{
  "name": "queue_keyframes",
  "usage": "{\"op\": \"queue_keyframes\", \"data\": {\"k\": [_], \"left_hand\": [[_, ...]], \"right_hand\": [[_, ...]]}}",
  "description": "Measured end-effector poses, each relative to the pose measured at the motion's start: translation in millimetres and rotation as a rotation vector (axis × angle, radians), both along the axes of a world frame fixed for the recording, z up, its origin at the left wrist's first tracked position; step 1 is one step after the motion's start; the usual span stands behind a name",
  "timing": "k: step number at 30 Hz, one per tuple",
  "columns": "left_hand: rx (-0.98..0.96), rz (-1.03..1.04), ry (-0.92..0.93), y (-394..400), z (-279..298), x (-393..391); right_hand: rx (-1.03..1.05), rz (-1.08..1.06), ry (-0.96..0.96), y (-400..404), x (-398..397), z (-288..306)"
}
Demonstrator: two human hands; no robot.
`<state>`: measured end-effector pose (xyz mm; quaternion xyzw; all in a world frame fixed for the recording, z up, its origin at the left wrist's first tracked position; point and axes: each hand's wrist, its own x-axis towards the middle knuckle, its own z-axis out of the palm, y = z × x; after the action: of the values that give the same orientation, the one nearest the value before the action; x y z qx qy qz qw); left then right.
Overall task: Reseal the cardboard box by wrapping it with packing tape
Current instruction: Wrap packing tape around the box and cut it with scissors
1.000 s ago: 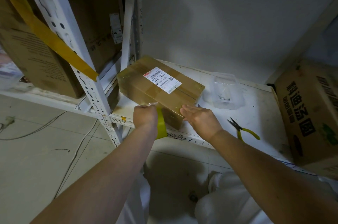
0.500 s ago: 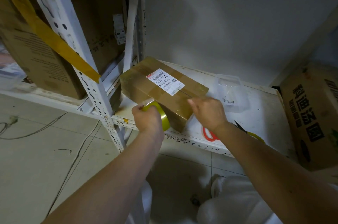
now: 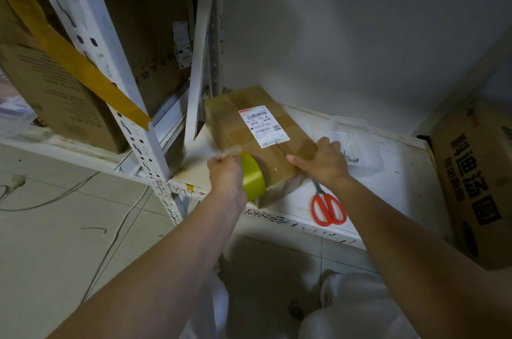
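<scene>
Your left hand [image 3: 225, 175] has lifted the tape roll [image 3: 252, 176] beside the cardboard box [image 3: 255, 142], its grip curled round it. Your right hand [image 3: 322, 162] presses flat on the box, scissors [image 3: 328, 208] just below it.

The box [image 3: 260, 142] is brown with a white label [image 3: 263, 125] (black marks on it). The tape roll [image 3: 252, 180] is yellow-green. The scissors [image 3: 328, 208] have red handles.

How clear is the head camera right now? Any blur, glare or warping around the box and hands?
Head view: dim, flat light; the left hand and tape roll are smeared by motion blur; the right hand on the box is sharper; faint sheen on taped cardboard, the label's fine print is unreadable; wide-angle lens bends the shelf post; scissors are crisp.
</scene>
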<state>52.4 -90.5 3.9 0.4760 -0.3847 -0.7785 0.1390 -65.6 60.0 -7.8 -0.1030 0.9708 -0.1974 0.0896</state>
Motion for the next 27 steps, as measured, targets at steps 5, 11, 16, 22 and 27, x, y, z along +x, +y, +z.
{"op": "queue_keyframes", "data": {"k": [5,11,16,22,27], "left_hand": [[-0.083,-0.139,-0.011,-29,-5,-10],[-0.118,-0.185,-0.027,-46,-7,-13],[-0.149,-0.175,-0.032,-48,8,-9],[-0.209,-0.089,-0.029,-43,19,-2],[-0.295,-0.014,-0.031,-26,28,7]], "right_hand": [[0.042,-0.071,0.082,-4,21,-7],[0.027,-0.066,0.15,-1,28,-6],[-0.26,-0.163,0.067,19,29,-9],[-0.187,-0.33,0.017,49,41,-32],[0.094,-0.238,-0.041,57,55,-59]]}}
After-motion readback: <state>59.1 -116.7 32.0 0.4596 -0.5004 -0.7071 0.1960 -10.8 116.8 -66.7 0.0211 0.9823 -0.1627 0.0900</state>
